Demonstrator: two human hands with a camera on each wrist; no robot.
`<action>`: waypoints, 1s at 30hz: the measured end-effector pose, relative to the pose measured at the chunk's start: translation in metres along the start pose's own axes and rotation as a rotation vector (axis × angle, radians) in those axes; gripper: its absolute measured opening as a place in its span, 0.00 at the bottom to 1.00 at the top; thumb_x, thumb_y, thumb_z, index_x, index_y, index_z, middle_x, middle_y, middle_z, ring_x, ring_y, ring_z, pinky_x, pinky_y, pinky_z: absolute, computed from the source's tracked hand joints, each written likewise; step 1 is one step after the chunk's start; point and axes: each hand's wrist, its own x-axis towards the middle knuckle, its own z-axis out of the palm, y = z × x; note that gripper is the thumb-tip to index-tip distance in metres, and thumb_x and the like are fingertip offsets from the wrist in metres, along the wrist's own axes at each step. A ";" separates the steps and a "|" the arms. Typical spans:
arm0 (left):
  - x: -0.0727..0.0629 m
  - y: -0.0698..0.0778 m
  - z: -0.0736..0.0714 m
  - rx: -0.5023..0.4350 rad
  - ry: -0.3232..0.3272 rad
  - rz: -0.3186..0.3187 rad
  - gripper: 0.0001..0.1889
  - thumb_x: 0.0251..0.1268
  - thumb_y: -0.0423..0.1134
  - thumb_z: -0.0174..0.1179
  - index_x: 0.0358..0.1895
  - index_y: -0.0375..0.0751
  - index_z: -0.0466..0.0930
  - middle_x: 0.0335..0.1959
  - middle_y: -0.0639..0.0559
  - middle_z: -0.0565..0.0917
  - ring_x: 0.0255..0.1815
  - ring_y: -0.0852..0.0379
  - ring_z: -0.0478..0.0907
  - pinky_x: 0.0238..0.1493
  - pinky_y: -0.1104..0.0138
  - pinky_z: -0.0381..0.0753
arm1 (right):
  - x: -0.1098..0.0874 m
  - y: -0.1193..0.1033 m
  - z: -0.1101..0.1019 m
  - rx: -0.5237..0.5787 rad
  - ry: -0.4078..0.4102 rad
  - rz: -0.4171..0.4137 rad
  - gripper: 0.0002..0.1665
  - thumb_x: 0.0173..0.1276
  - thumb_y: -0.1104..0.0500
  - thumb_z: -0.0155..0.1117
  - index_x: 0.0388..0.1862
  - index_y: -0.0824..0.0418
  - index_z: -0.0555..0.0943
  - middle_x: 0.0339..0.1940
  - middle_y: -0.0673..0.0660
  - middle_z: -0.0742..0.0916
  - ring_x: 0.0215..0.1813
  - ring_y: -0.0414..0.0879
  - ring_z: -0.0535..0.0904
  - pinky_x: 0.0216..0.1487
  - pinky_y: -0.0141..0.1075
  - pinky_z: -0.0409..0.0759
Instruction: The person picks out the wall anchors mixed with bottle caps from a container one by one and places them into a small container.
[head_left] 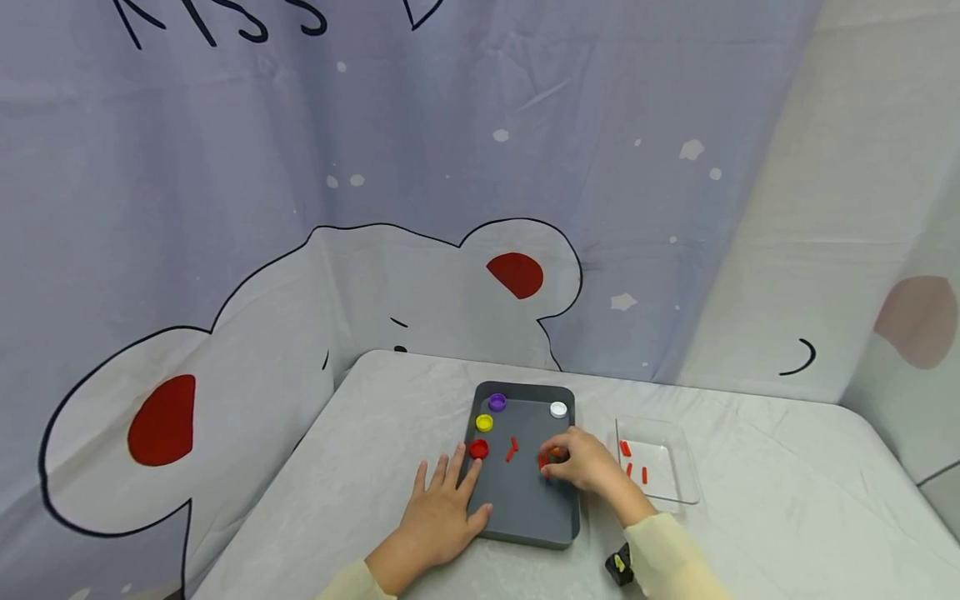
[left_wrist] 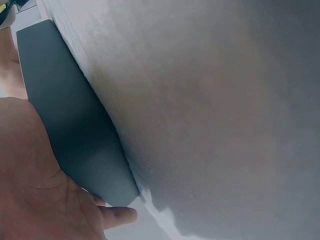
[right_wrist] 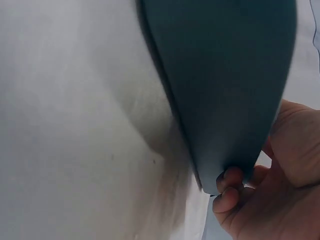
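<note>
A dark grey tray [head_left: 525,508] lies on the white-covered table. My left hand [head_left: 438,517] rests at its left edge with fingers spread; the left wrist view shows the palm [left_wrist: 40,195] beside the tray's outer wall [left_wrist: 75,110]. Over the tray's right half, my right hand [head_left: 585,462] pinches a small red stick [head_left: 542,461] between thumb and fingertips. An orange cap [head_left: 556,452] is partly hidden beneath those fingers. Two red sticks [head_left: 512,450] lie mid-tray. Along the tray's left side sit a purple cap [head_left: 497,402], a yellow cap [head_left: 484,423] and a red cap [head_left: 478,449].
A white cap [head_left: 558,409] sits in the tray's far right corner. Right of the tray stands a clear plastic box [head_left: 678,467] with several red sticks [head_left: 644,475] inside. A small black object [head_left: 619,565] lies by the right sleeve. A printed curtain [head_left: 420,150] hangs behind the table.
</note>
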 end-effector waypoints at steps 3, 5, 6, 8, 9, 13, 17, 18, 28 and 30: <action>0.000 0.000 0.000 -0.001 0.004 0.002 0.37 0.77 0.65 0.41 0.81 0.49 0.58 0.84 0.42 0.48 0.80 0.35 0.53 0.75 0.35 0.43 | 0.001 0.000 0.002 -0.008 0.013 0.003 0.14 0.53 0.57 0.82 0.40 0.54 0.90 0.34 0.53 0.80 0.36 0.44 0.74 0.41 0.40 0.74; 0.000 0.000 0.000 -0.002 0.007 0.004 0.37 0.77 0.65 0.41 0.81 0.49 0.58 0.83 0.42 0.48 0.80 0.35 0.53 0.75 0.35 0.43 | 0.002 0.000 0.004 -0.020 0.014 0.009 0.14 0.53 0.57 0.82 0.40 0.54 0.90 0.34 0.53 0.80 0.36 0.44 0.74 0.41 0.40 0.74; 0.000 0.000 -0.001 -0.003 0.008 0.006 0.37 0.77 0.65 0.41 0.81 0.49 0.58 0.83 0.42 0.48 0.80 0.35 0.54 0.75 0.35 0.43 | 0.002 0.000 0.005 -0.028 0.015 0.010 0.14 0.53 0.57 0.82 0.40 0.54 0.90 0.34 0.53 0.79 0.36 0.44 0.73 0.41 0.40 0.74; 0.000 0.001 -0.001 -0.003 0.009 0.006 0.37 0.77 0.65 0.41 0.80 0.49 0.58 0.83 0.42 0.49 0.80 0.35 0.54 0.75 0.35 0.43 | 0.004 0.000 0.006 -0.045 0.012 0.018 0.15 0.53 0.56 0.82 0.41 0.54 0.91 0.34 0.53 0.79 0.36 0.44 0.72 0.41 0.40 0.73; 0.000 0.001 -0.001 -0.003 0.009 0.006 0.37 0.77 0.65 0.41 0.80 0.48 0.58 0.83 0.42 0.49 0.80 0.35 0.54 0.75 0.35 0.43 | 0.004 0.000 0.006 -0.046 0.010 0.024 0.15 0.53 0.56 0.82 0.41 0.54 0.91 0.34 0.53 0.78 0.36 0.44 0.72 0.41 0.40 0.73; -0.001 0.001 -0.001 -0.004 0.012 0.008 0.37 0.77 0.65 0.42 0.80 0.48 0.59 0.83 0.42 0.49 0.80 0.35 0.54 0.75 0.35 0.43 | 0.006 0.000 0.008 -0.059 0.011 0.037 0.16 0.52 0.56 0.83 0.41 0.53 0.91 0.34 0.53 0.77 0.34 0.44 0.71 0.40 0.40 0.72; 0.000 0.000 0.000 -0.012 0.017 0.010 0.37 0.77 0.64 0.43 0.80 0.47 0.60 0.83 0.41 0.49 0.79 0.34 0.55 0.74 0.34 0.42 | 0.007 0.000 0.009 -0.077 0.010 0.051 0.16 0.51 0.55 0.84 0.40 0.53 0.91 0.34 0.53 0.77 0.34 0.45 0.70 0.39 0.40 0.72; 0.000 0.001 0.001 -0.014 0.020 0.012 0.37 0.77 0.64 0.44 0.80 0.46 0.60 0.83 0.41 0.50 0.79 0.34 0.55 0.74 0.34 0.42 | 0.007 0.000 0.010 -0.085 0.009 0.056 0.17 0.51 0.55 0.84 0.41 0.52 0.91 0.35 0.52 0.77 0.34 0.45 0.71 0.40 0.40 0.72; -0.002 0.004 -0.002 -0.008 0.015 -0.003 0.37 0.77 0.64 0.42 0.80 0.48 0.60 0.83 0.42 0.49 0.79 0.35 0.57 0.75 0.35 0.43 | 0.008 -0.005 0.011 -0.132 0.019 0.071 0.16 0.50 0.54 0.84 0.40 0.52 0.90 0.35 0.52 0.77 0.34 0.44 0.71 0.40 0.40 0.73; -0.003 0.004 -0.003 -0.004 0.012 -0.004 0.37 0.76 0.65 0.42 0.80 0.48 0.60 0.83 0.42 0.49 0.79 0.35 0.57 0.75 0.35 0.43 | 0.007 -0.005 0.011 -0.145 0.023 0.073 0.16 0.50 0.54 0.84 0.39 0.52 0.90 0.35 0.51 0.77 0.34 0.44 0.71 0.40 0.40 0.73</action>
